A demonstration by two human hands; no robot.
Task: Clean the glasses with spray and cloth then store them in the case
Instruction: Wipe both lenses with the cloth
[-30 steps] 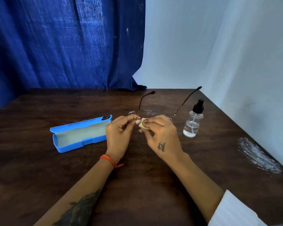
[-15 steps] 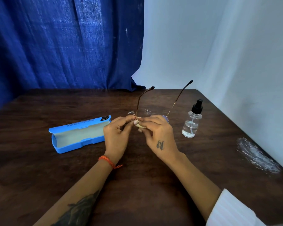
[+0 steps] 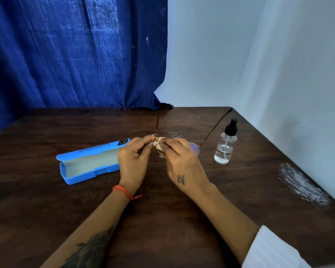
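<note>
Thin-framed glasses [image 3: 195,148] are held just above the dark wooden table [image 3: 162,219], with their temples pointing away from me. My left hand [image 3: 132,161] pinches the frame at its left hinge. My right hand [image 3: 179,161] pinches a small pale cloth [image 3: 160,145] against the left lens, which is mostly hidden by the cloth and fingers. The right lens shows past my right knuckles. An open blue case [image 3: 85,163] lies to the left of my hands. A clear spray bottle [image 3: 225,146] with a black nozzle stands upright to the right.
A blue curtain [image 3: 75,55] hangs behind the table and a white backdrop [image 3: 259,64] closes off the back right. A crumpled clear plastic wrapper [image 3: 302,183] lies near the table's right edge. Small droplets [image 3: 174,134] glisten on the wood beyond the glasses.
The glasses have tilted down, so the temples now lie lower and flatter than half a second ago. My right fingers shift the cloth on the left lens. Case and bottle have not moved.
</note>
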